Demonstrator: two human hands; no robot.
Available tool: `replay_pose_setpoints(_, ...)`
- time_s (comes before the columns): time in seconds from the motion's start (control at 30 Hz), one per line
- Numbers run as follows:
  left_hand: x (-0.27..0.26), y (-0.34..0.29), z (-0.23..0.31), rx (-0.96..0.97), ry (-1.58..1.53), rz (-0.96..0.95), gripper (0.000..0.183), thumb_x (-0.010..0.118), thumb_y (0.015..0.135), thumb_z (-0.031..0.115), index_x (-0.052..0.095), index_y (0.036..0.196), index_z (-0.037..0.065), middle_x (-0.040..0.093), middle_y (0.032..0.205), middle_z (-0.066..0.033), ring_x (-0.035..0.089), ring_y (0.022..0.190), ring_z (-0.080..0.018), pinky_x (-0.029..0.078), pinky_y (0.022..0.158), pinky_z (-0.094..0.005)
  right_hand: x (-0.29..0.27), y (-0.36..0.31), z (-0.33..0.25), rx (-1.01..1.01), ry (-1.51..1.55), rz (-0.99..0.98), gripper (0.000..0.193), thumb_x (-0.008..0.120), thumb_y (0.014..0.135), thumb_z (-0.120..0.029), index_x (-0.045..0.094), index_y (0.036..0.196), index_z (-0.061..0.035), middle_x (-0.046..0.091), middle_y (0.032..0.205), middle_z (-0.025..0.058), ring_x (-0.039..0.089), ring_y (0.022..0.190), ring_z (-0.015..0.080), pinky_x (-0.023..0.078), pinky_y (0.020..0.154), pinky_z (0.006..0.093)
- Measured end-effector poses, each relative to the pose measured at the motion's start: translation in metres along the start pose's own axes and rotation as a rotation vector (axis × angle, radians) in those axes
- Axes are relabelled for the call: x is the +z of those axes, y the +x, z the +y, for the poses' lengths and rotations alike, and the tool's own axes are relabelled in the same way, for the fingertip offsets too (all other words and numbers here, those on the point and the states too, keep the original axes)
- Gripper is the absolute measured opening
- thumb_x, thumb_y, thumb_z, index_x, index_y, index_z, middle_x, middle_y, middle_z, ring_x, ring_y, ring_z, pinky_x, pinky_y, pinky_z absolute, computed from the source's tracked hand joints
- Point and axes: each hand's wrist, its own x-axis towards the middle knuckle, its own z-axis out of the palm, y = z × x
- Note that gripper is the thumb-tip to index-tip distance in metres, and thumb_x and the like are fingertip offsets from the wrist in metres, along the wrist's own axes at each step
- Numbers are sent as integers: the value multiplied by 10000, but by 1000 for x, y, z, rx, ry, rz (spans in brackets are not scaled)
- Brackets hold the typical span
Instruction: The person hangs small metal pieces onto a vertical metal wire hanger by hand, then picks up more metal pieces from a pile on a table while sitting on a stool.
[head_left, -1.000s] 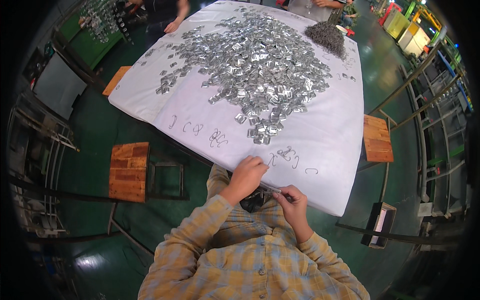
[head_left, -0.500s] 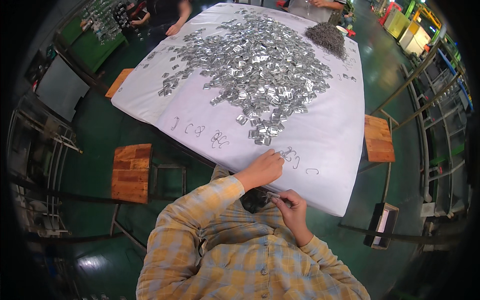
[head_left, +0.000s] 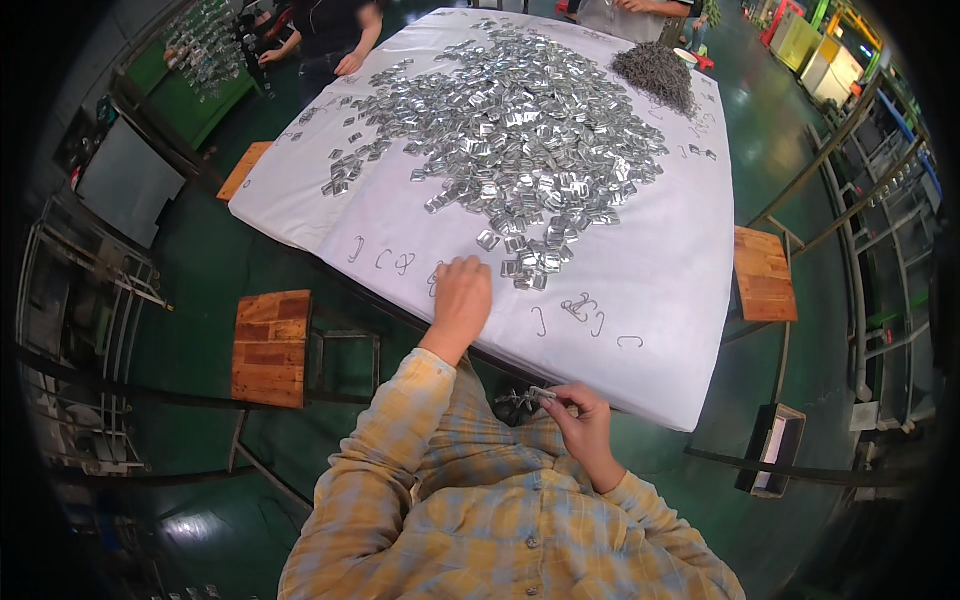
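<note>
My left hand point(head_left: 463, 300) is over the near edge of the white-covered table, fingers bent down and drawn together beside a small cluster of wire hooks point(head_left: 435, 280). It partly covers these hooks, and whatever its fingertips pinch is hidden. Just off the table's near edge, my right hand point(head_left: 585, 425) pinches a small grey metal piece point(head_left: 540, 393) between thumb and fingers; its exact shape is hard to make out. More bent wire hooks point(head_left: 580, 307) lie to the right of my left hand. A large heap of shiny flat metal buckles point(head_left: 520, 130) spreads beyond both hands.
A dark pile of small wire parts point(head_left: 655, 75) sits at the table's far right. Wooden stools point(head_left: 270, 350) stand left and right point(head_left: 765, 275) of the table. Two other people are at the far side, one with a hand point(head_left: 350, 65) at the table edge.
My left hand has moved left from the right-hand hooks to the left cluster. A single hook now shows where it was. My right hand stays nearly in place with its metal piece.
</note>
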Motion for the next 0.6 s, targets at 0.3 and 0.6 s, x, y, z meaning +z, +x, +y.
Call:
replay_pose_setpoints(0.3, 18, -19, 47, 346, -109, -203, 52, 548, 686, 69, 589, 687, 36, 537, 711, -69, 534, 763, -235, 447, 691, -342, 0, 2, -2, 30, 8, -23, 92, 687, 763, -5, 657, 849, 5, 602, 732, 37, 534, 666, 92, 424, 612, 234)
replay_pose_setpoints(0.6, 22, -6, 42, 246, -25, -337, 68, 577, 721, 81, 606, 671, 45, 580, 716, -77, 572, 765, -231, 459, 653, -330, -3, -1, 11, 110, 131, -20, 81, 649, 800, 25, 639, 881, 25, 610, 776, 36, 577, 721, 97, 461, 656, 227)
